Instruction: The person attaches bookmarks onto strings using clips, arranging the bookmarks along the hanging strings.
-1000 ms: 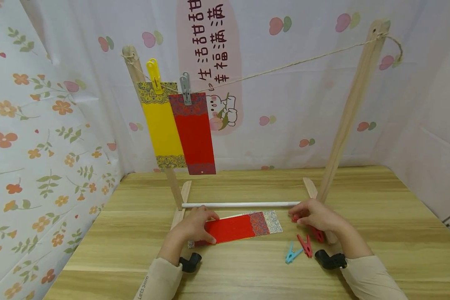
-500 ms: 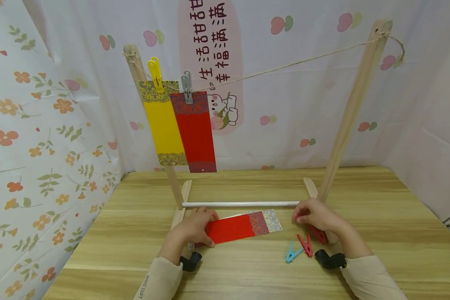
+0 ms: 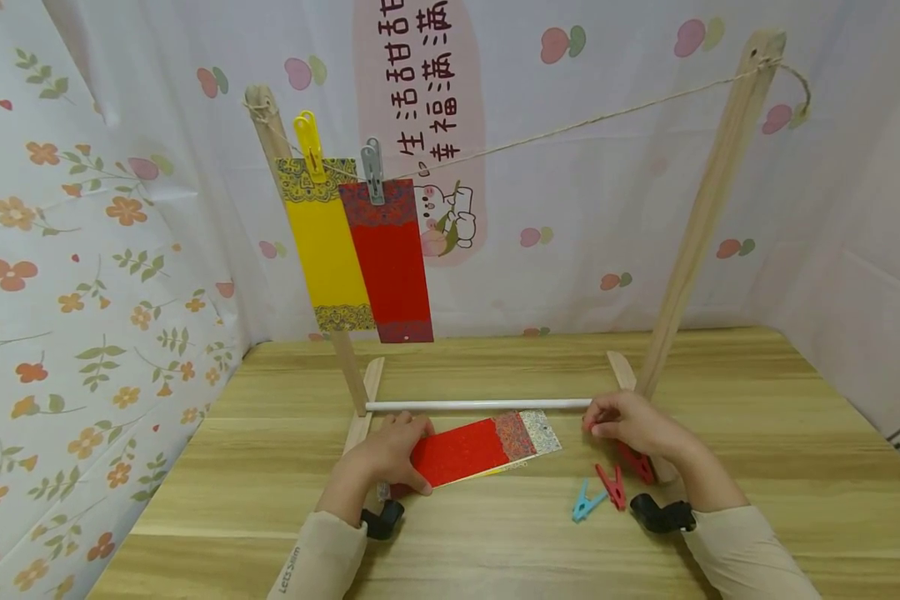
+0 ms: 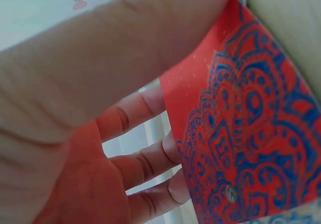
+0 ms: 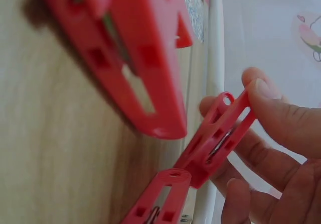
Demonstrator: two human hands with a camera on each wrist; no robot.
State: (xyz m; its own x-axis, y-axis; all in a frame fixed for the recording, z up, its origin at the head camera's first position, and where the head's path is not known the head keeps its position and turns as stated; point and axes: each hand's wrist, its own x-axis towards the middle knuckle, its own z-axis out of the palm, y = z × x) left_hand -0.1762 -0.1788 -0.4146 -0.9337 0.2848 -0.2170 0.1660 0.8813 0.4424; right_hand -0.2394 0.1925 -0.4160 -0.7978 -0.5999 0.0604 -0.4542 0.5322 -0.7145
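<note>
My left hand (image 3: 396,454) holds a small stack of long cards at its left end, thumb along the near edge. On top lies a red card (image 3: 461,454) with a red-and-blue lace pattern, clearest in the left wrist view. A white patterned card (image 3: 542,430) sticks out past it, and a yellow strip (image 3: 497,472) shows beneath. My right hand (image 3: 630,425), right of the stack, pinches a red clothespin (image 5: 218,138) by its handle end between thumb and fingers. Near that hand lie more red clothespins (image 3: 611,486) and a light blue clothespin (image 3: 587,502).
A wooden frame stands behind, with a left post (image 3: 266,125), a right post (image 3: 708,208) and a white crossbar (image 3: 480,406). On its sagging string (image 3: 585,125), a yellow clothespin (image 3: 310,148) holds a yellow card (image 3: 330,254), and a grey clothespin (image 3: 372,171) a red one.
The stack's right end has tilted up and away, baring a yellow edge below. The clothespin at my right fingertips has become hidden in the head view. Both hands stay nearly in place.
</note>
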